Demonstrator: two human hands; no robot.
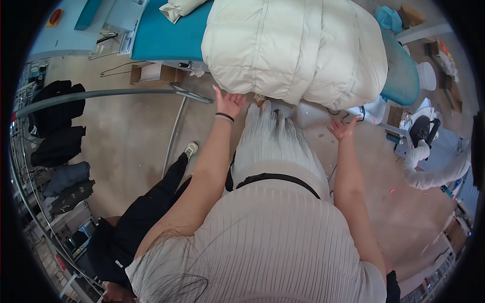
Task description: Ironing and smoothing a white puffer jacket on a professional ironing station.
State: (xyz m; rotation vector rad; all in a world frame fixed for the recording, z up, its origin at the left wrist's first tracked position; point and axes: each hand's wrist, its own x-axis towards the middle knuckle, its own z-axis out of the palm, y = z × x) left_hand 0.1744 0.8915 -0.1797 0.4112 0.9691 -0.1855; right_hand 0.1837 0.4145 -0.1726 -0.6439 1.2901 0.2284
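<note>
A cream-white quilted puffer jacket (298, 48) lies spread over a teal padded board (172, 33), hanging past its near edge. My left hand (231, 104) is just below the jacket's left part, palm up with the fingers spread, and dark bands circle its wrist. Further right, my right hand (344, 128) is also open, fingers apart, a little below the jacket's lower right edge. Neither hand holds anything. Whether the left fingertips touch the jacket's hem, I cannot tell. One pale sleeve (183, 7) lies on the board at the upper left.
A curved grey metal rail (101, 94) crosses at left, near hanging dark garments (60, 106). A person in black (136, 222) is close on my left. A cardboard box (155, 74) sits beneath the board; a white flexible hose (429, 174) stands at right.
</note>
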